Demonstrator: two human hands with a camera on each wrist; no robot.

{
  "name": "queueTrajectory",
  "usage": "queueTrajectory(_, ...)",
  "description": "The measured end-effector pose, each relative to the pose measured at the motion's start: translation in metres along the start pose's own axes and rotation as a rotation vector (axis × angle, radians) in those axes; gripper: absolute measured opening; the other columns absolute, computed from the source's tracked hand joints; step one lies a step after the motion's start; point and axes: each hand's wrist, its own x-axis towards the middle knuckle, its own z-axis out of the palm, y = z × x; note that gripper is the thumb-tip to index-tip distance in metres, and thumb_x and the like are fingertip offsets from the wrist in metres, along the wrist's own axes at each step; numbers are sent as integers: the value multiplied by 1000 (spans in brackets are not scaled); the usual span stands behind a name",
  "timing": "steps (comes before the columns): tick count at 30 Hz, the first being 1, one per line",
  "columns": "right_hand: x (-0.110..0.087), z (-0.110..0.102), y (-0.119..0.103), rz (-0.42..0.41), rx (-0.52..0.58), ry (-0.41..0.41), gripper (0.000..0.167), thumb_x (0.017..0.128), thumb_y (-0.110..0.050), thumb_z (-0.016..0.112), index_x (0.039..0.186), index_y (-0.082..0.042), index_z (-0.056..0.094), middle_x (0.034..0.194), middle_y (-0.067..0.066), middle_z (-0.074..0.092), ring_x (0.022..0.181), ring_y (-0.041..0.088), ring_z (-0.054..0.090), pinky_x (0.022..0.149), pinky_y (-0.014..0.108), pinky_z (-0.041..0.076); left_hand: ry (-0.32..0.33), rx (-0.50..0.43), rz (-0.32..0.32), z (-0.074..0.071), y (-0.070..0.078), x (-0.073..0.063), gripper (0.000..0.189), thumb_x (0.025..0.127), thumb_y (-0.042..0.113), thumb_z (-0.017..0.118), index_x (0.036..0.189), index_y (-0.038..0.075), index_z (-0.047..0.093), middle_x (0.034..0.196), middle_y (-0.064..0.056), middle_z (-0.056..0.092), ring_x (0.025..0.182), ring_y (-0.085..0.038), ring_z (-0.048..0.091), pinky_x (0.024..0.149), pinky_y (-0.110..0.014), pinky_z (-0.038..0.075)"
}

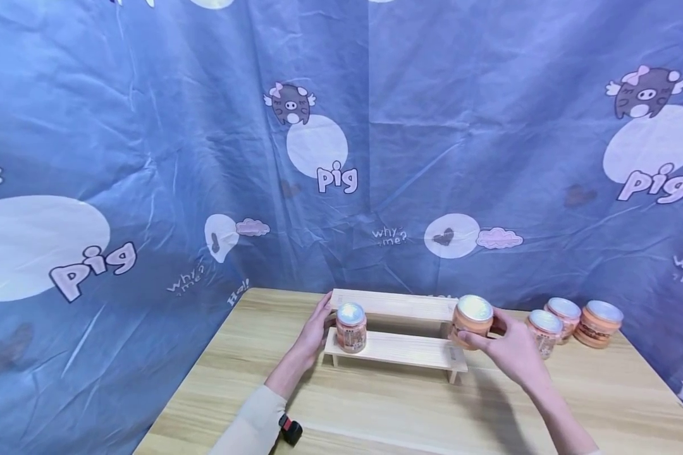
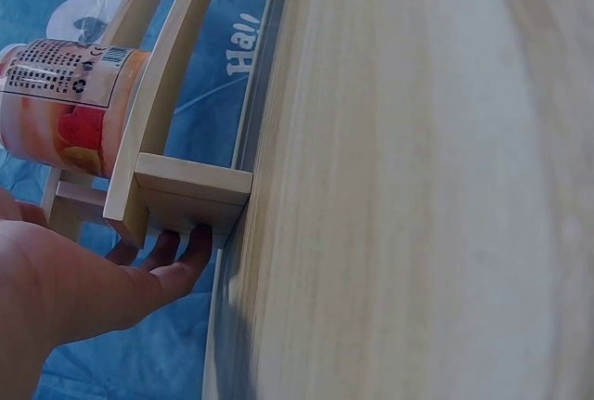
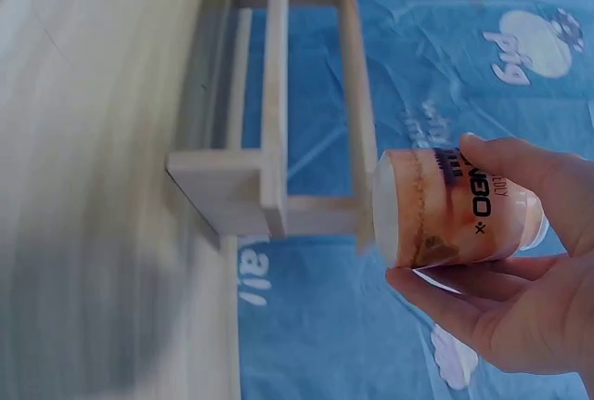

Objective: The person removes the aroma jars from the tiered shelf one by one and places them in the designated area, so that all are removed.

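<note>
A two-tier wooden rack (image 1: 395,351) stands on the table. My left hand (image 1: 312,332) is at its left end, and in the left wrist view the fingertips (image 2: 197,242) touch the rack's end support. Close to that hand, a peach-coloured jar (image 1: 351,335) with a shiny lid sits upright on the lower tier. My right hand (image 1: 515,354) grips an orange jar (image 1: 470,323) round its sides, thumb on one side and fingers on the other. This jar is upright at the rack's right end. The right wrist view shows its pale base above the lower board, near the upper board's edge.
Three more jars stand together on the table to the right: a smaller front jar (image 1: 544,328), one behind it (image 1: 566,316) and a wide orange jar (image 1: 599,325). A blue printed curtain (image 1: 410,158) hangs behind the wood-grain table (image 1: 375,417).
</note>
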Motion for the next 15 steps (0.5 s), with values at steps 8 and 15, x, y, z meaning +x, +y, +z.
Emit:
queueTrajectory(8, 2, -24, 16, 13, -31, 61, 76, 80, -36, 89, 135, 6, 57, 115, 27, 68, 104, 40, 67, 67, 16, 50, -6, 22, 2, 4, -2, 0, 57, 110, 45, 33, 164, 32, 21, 163, -22, 24, 145, -46, 29, 114, -70, 8)
queueTrajectory(15, 8, -27, 40, 26, -17, 82, 81, 81, -33, 89, 137, 12, 53, 117, 32, 66, 105, 44, 66, 70, 9, 45, 1, 28, 12, 2, -5, 1, 57, 110, 46, 34, 164, 33, 20, 162, -22, 28, 146, -46, 26, 111, -74, 8)
